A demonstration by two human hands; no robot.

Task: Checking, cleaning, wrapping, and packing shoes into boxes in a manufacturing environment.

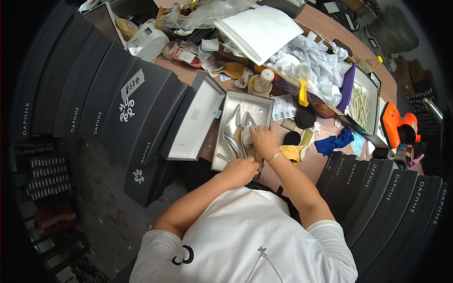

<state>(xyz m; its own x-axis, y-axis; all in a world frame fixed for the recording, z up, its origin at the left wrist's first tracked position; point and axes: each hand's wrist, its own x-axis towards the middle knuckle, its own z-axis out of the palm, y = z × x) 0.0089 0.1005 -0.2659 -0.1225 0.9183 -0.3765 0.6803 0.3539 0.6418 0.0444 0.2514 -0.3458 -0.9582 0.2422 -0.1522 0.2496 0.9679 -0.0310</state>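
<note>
A pair of silver pointed shoes lies in an open pale-lined shoe box (264, 104) in front of me, toes toward the far end. The left silver shoe (232, 129) shows almost whole. My right hand (265, 141) bends its fingers over the right silver shoe (247, 121) and covers part of it. Down at the box's near end, my left hand (239, 170) is closed close to the shoes' heels; what its fingers hold is hidden. The box's lid (196, 120) leans beside it on the left, pale inside facing up.
Stacked dark shoe boxes flank me on the left (94, 89) and right (377, 188). Beyond the open box stand a glass jar (261, 83) and a purple-edged carton (347, 89) of crumpled white wrapping. A blue cloth (334, 140) and an orange tool (398, 125) lie to the right.
</note>
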